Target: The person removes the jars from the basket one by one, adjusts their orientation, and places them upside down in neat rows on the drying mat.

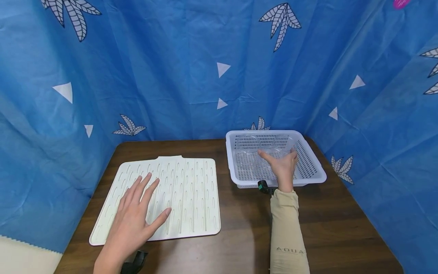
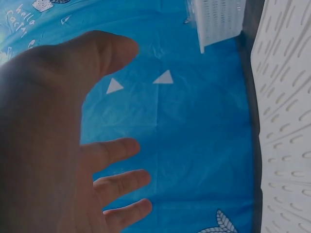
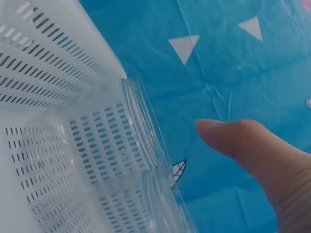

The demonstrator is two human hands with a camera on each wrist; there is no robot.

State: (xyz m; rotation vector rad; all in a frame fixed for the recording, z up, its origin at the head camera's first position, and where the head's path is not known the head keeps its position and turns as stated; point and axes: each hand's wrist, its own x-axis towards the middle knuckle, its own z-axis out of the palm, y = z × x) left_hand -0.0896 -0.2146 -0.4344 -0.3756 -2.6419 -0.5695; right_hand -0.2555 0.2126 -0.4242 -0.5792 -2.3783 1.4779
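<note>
My left hand hovers over the near left part of a white ridged drying mat, fingers spread and holding nothing. In the left wrist view the thumb stands well apart from the fingers. My right hand reaches above a white perforated plastic basket, its thumb and fingers wide apart. Inside the basket stand several clear, see-through containers with rounded rims; their exact kind is hard to tell. The right thumb is apart from those rims; the right fingers are hidden in that view.
Both the mat and the basket lie on a dark brown wooden table, the basket at the back right. A blue patterned curtain hangs close behind the table and along its sides.
</note>
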